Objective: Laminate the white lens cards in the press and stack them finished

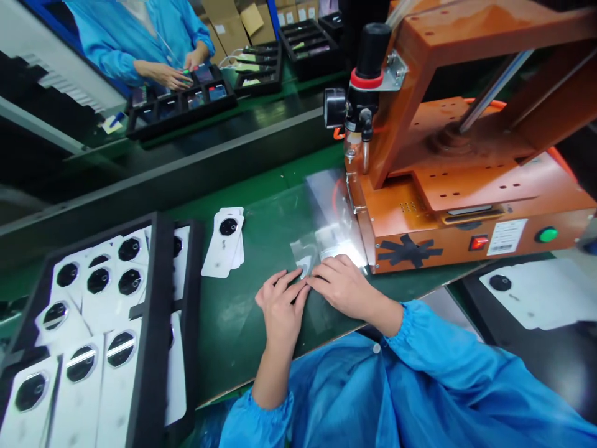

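The left hand (281, 306) and right hand (344, 286) pinch a small clear plastic film (302, 254) near frame centre. Each grip is nearly closed.

Cannot make out the whole small film (303, 252), partly covered by the hands (344, 287). Cannot read the label (507, 238), too small. Can see only part of the tray (148, 354), cropped below, and a co-worker (114, 31), cropped above.

Two hands (282, 305) (plus a co-worker's (109, 34) two), one orange machine (466, 186), one red switch (478, 242), one green button (546, 234), one gauge (334, 108).
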Motion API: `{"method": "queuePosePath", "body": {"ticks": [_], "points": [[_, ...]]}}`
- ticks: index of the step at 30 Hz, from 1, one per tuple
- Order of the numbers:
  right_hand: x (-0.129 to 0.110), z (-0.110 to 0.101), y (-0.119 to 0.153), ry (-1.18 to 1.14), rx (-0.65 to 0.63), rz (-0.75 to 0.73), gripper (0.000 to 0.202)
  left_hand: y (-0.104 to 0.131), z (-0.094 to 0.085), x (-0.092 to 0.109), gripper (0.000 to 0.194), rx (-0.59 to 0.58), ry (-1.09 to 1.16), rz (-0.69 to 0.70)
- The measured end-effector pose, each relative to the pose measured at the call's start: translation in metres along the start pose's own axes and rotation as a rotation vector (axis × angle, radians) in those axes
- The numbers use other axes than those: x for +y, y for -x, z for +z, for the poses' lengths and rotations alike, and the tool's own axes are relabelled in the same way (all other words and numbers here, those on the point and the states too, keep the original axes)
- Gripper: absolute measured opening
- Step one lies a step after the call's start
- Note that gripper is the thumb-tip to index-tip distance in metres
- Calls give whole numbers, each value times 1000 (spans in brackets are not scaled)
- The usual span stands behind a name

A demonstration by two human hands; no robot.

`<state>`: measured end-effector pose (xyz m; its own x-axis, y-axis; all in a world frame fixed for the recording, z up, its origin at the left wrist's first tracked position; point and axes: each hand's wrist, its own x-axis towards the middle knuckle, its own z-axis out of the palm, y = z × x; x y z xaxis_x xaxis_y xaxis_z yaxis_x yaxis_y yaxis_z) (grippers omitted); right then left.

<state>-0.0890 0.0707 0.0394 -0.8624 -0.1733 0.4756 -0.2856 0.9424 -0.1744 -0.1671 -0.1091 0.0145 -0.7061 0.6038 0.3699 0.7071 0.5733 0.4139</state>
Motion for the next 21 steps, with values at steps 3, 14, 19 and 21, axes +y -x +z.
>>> {"method": "queuePosePath", "body": {"ticks": [3, 14, 19, 21], "points": [[-1, -2, 1, 33, -6, -19, 22, -2, -3, 4, 19, -31, -37, 17], [-18, -23, 46, -296, 477, 207, 27, -13, -37, 19, 62, -367, 47, 27], [-16, -17, 40, -495, 495, 299, 28, -65, -79, -23, 55, -446, 89, -18], [-15, -17, 40, -506, 491, 277, 28, -92, -86, -50, 40, -331, 14, -144]]}}
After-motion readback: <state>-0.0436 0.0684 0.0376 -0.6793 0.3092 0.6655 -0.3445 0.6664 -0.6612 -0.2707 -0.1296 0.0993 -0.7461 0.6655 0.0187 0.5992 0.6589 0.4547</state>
